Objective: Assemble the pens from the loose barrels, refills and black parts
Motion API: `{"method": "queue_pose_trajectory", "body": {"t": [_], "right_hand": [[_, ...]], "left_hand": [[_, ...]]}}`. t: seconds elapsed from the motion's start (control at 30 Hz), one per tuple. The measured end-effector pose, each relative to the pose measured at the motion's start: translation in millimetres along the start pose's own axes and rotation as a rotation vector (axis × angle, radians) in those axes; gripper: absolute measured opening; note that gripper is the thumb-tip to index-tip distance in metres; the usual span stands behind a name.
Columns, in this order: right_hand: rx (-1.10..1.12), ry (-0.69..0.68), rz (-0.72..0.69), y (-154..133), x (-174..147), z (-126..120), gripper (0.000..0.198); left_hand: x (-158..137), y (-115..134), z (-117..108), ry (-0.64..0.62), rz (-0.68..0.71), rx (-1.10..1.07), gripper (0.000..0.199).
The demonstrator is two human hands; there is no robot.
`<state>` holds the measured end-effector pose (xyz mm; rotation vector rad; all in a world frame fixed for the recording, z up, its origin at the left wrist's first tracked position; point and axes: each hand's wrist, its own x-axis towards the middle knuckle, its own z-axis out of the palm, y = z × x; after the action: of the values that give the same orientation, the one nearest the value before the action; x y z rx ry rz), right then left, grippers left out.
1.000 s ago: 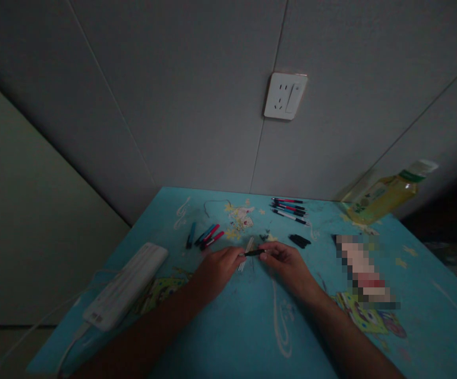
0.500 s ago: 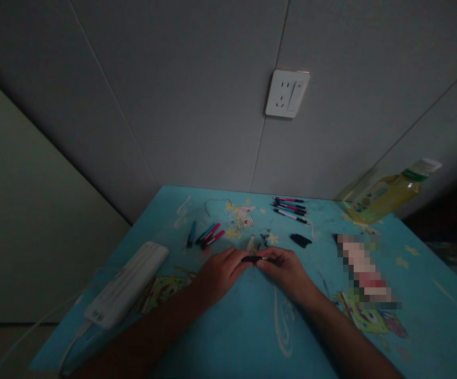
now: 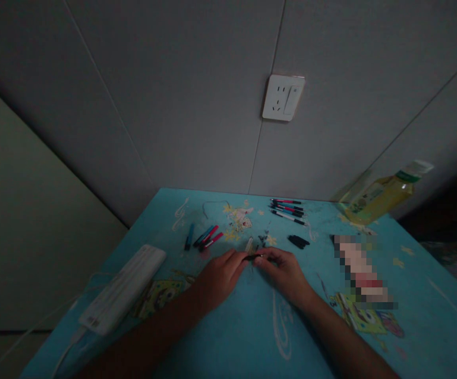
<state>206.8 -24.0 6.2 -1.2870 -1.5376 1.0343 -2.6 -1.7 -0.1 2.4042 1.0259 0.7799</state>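
Close together over the middle of the table, both hands pinch a short, slim black pen part. My left hand is closed on its left end. The fingers of my right hand close around its right end, covering the tip. Just beyond the fingertips lie a few thin pale sticks and small dark pieces. Blue and red pen barrels rest to the left. A small pile of black pieces is on the right, with several pens lying side by side behind it.
A white power strip with a cable lies on the left of the blue patterned table. At the back right a bottle of yellow liquid stands near the wall. A blurred-out flat object lies on the right. A socket is on the wall.
The right fingers have moved left along the black pen part, over the light tip that showed before. The whole view has shifted slightly.
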Motion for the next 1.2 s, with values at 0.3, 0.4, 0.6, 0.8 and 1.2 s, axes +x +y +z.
{"method": "queue_pose_trajectory", "body": {"t": [0.3, 0.4, 0.6, 0.8, 1.2], "right_hand": [[-0.079, 0.137, 0.021, 1, 6, -7, 0.031], [-0.123, 0.127, 0.005, 1, 6, -8, 0.031], [-0.195, 0.065, -0.032, -4, 1, -1, 0.030], [-0.238, 0.006, -0.126, -5, -5, 6, 0.026], [-0.643, 0.200, -0.102, -3, 4, -32, 0.019]], "left_hand": [[8, -13, -5, 0.229, -0.093, -0.224, 0.019], [9, -12, -8, 0.279, -0.123, -0.310, 0.019], [7, -5, -10, 0.151, -0.136, -0.352, 0.021], [4, 6, -4, -0.021, -0.149, -0.474, 0.023], [6, -1, 9, -0.078, -0.475, -0.933, 0.035]]}}
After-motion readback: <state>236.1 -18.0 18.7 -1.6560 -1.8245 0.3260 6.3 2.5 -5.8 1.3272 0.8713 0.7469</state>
